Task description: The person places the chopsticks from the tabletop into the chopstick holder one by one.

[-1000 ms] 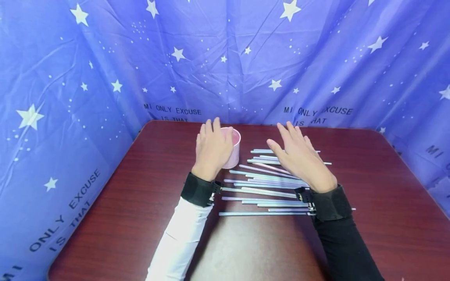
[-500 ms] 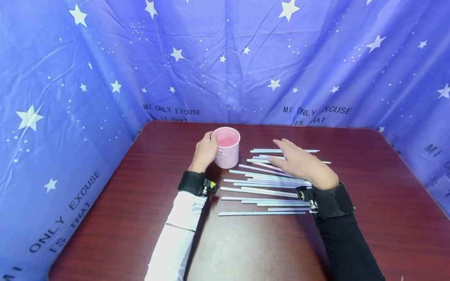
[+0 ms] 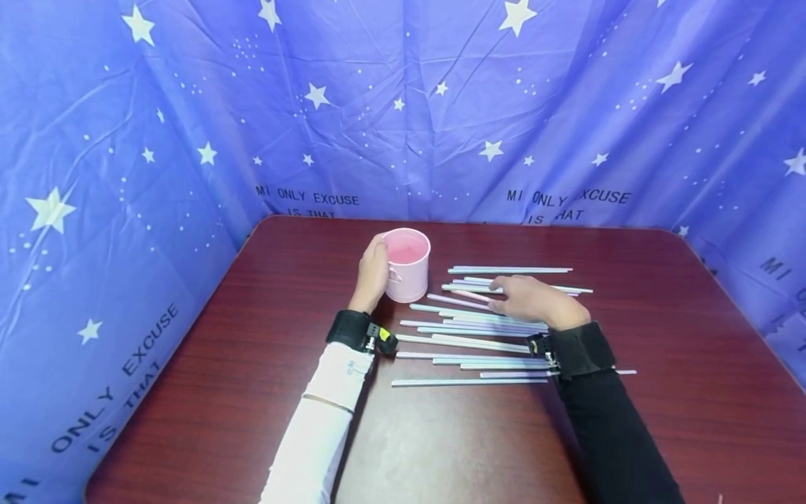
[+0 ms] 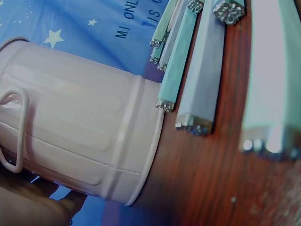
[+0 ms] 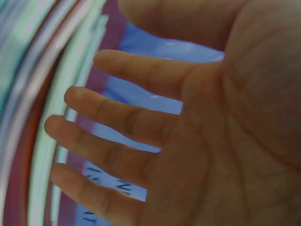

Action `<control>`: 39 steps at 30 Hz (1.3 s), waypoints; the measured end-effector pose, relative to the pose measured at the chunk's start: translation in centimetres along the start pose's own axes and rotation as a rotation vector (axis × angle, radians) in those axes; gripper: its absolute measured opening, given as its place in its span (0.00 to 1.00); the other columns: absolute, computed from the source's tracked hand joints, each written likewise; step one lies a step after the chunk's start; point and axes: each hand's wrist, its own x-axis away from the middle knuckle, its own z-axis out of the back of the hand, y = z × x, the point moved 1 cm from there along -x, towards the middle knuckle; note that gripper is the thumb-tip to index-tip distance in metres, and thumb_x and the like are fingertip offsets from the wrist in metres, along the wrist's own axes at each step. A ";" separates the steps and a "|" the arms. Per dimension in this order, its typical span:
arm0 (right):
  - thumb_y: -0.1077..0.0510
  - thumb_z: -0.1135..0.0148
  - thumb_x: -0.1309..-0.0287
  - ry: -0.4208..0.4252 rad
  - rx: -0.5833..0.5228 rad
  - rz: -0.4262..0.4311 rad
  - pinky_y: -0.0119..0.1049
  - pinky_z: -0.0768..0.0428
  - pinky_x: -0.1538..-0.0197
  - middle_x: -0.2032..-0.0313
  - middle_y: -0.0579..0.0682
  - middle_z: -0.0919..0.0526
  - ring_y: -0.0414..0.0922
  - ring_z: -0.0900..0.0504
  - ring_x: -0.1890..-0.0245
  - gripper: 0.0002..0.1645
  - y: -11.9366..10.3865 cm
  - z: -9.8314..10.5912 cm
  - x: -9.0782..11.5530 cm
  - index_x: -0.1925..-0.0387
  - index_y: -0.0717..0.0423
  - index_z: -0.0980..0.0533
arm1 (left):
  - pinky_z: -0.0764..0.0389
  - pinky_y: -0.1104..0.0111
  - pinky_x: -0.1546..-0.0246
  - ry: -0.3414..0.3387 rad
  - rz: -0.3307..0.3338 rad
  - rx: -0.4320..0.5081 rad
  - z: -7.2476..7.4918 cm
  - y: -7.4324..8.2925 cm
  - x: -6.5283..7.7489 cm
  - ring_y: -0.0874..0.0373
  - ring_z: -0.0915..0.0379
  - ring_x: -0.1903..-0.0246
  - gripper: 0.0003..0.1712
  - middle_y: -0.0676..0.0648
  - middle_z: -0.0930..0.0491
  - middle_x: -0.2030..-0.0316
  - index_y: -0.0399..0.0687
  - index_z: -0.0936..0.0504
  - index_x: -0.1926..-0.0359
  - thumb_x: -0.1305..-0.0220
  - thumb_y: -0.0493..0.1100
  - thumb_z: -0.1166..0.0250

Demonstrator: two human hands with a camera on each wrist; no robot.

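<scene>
A small pink bucket (image 3: 407, 269) with a wire handle loop on its side stands upright on the table. My left hand (image 3: 371, 274) grips its left side, and in the left wrist view fingers (image 4: 44, 197) reach behind the wall. Long, slim pastel sticks (image 3: 485, 343) with shiny, beaded-looking ends lie roughly side by side to the right of the bucket. Over the far part of these sticks is my right hand (image 3: 535, 299), palm down. The right wrist view has its fingers (image 5: 127, 120) spread and slightly bent, with nothing between them and the thumb.
The dark red wooden table (image 3: 264, 392) has its far edge against a blue curtain (image 3: 403, 126) with stars and lettering. More sticks (image 3: 510, 270) lie near the back. One stick (image 3: 469, 383) lies apart, closest to the front.
My left hand has moved from above the bucket's left side down to grip it. My right hand has lowered toward the sticks, its fingers bending. The bucket and sticks look unmoved.
</scene>
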 end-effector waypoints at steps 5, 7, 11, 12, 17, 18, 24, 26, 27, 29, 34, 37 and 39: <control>0.60 0.40 0.26 0.019 0.037 -0.009 0.60 0.18 0.35 0.39 0.70 0.16 0.63 0.17 0.40 0.24 1.4 -1.3 -1.3 0.36 0.72 0.23 | 0.25 0.51 0.26 -0.001 -0.030 -0.003 0.3 -0.1 -0.1 0.47 0.23 0.32 0.27 0.42 0.16 0.35 0.50 0.16 0.34 0.19 0.48 0.57; 0.62 0.38 0.28 0.049 0.050 -0.010 0.57 0.16 0.41 0.46 0.67 0.13 0.58 0.15 0.48 0.19 1.8 -1.6 -1.8 0.42 0.71 0.20 | 0.20 0.55 0.34 0.014 -0.054 -0.022 0.1 -1.5 -1.0 0.49 0.19 0.39 0.27 0.44 0.13 0.39 0.53 0.14 0.36 0.19 0.49 0.57; 0.66 0.36 0.31 0.089 0.041 -0.024 0.50 0.17 0.50 0.58 0.59 0.15 0.51 0.20 0.60 0.06 2.3 -2.1 -2.4 0.56 0.65 0.19 | 0.17 0.62 0.56 0.040 -0.103 -0.021 -0.1 -3.6 -2.3 0.54 0.18 0.55 0.26 0.47 0.11 0.45 0.55 0.12 0.40 0.20 0.50 0.56; 0.66 0.36 0.31 0.091 0.035 -0.029 0.49 0.18 0.52 0.61 0.57 0.16 0.51 0.22 0.61 0.03 2.4 -2.2 -2.5 0.59 0.63 0.20 | 0.18 0.63 0.57 0.043 -0.103 -0.022 -0.2 -4.0 -2.5 0.54 0.19 0.56 0.26 0.47 0.11 0.45 0.55 0.12 0.40 0.20 0.49 0.56; 0.66 0.37 0.31 0.081 0.016 -0.044 0.45 0.22 0.57 0.67 0.53 0.21 0.50 0.24 0.63 0.06 2.5 -2.4 -2.6 0.66 0.58 0.24 | 0.18 0.54 0.36 0.002 -0.085 0.012 0.5 -1.1 -0.5 0.48 0.19 0.41 0.26 0.41 0.14 0.39 0.46 0.14 0.36 0.18 0.46 0.56; 0.66 0.37 0.31 0.083 0.016 -0.044 0.45 0.22 0.57 0.67 0.53 0.21 0.50 0.24 0.63 0.06 2.5 -2.4 -2.5 0.66 0.57 0.24 | 0.20 0.54 0.32 -0.005 -0.084 0.014 0.6 -0.9 -0.5 0.49 0.20 0.38 0.27 0.41 0.14 0.39 0.45 0.14 0.36 0.18 0.46 0.56; 0.69 0.40 0.33 0.095 0.007 -0.034 0.45 0.23 0.56 0.66 0.53 0.21 0.50 0.24 0.63 0.05 2.6 -2.5 -2.6 0.64 0.58 0.23 | 0.24 0.57 0.27 -0.058 -0.086 0.108 0.6 -1.7 -1.4 0.49 0.20 0.37 0.26 0.39 0.14 0.41 0.40 0.14 0.38 0.19 0.45 0.55; 0.71 0.42 0.34 0.087 0.000 -0.027 0.44 0.23 0.55 0.65 0.54 0.21 0.50 0.24 0.62 0.06 2.6 -2.6 -2.6 0.63 0.58 0.23 | 0.26 0.54 0.24 -0.090 -0.048 0.154 0.7 -0.8 -1.1 0.45 0.23 0.34 0.27 0.34 0.16 0.39 0.34 0.17 0.37 0.19 0.42 0.56; 0.71 0.43 0.34 0.082 -0.005 -0.020 0.45 0.23 0.55 0.64 0.54 0.21 0.50 0.24 0.62 0.07 2.6 -2.5 -2.6 0.63 0.58 0.22 | 0.28 0.53 0.22 -0.107 -0.025 0.175 0.8 -0.2 -0.7 0.42 0.25 0.32 0.27 0.31 0.18 0.38 0.32 0.18 0.35 0.18 0.41 0.57; 0.71 0.45 0.35 0.072 -0.013 -0.009 0.44 0.24 0.56 0.64 0.54 0.21 0.50 0.25 0.62 0.08 2.6 -2.5 -2.6 0.62 0.59 0.22 | 0.30 0.53 0.21 -0.126 0.005 0.204 0.9 0.2 -0.6 0.40 0.26 0.30 0.27 0.29 0.19 0.36 0.30 0.20 0.34 0.18 0.40 0.58; 0.65 0.42 0.31 0.114 -0.039 0.010 0.39 0.27 0.63 0.68 0.51 0.23 0.47 0.27 0.68 0.04 2.0 -1.5 -2.0 0.60 0.60 0.21 | 0.30 0.54 0.21 -0.141 0.046 0.201 1.0 0.8 -0.3 0.42 0.27 0.29 0.27 0.31 0.20 0.35 0.32 0.20 0.33 0.17 0.40 0.58; 0.61 0.38 0.29 0.214 -0.043 0.030 0.39 0.26 0.65 0.68 0.52 0.20 0.47 0.25 0.69 0.05 0.9 -0.3 -1.5 0.61 0.59 0.20 | 0.30 0.54 0.21 -0.142 0.046 0.192 1.1 0.8 -0.2 0.43 0.26 0.30 0.27 0.31 0.19 0.36 0.32 0.20 0.33 0.17 0.40 0.58; 0.60 0.37 0.29 0.297 -0.054 0.043 0.41 0.22 0.63 0.66 0.53 0.18 0.48 0.22 0.68 0.05 0.0 0.7 -1.0 0.60 0.59 0.20 | 0.30 0.54 0.21 -0.144 0.048 0.191 1.2 0.8 -0.3 0.43 0.27 0.30 0.27 0.31 0.20 0.35 0.32 0.21 0.33 0.17 0.41 0.58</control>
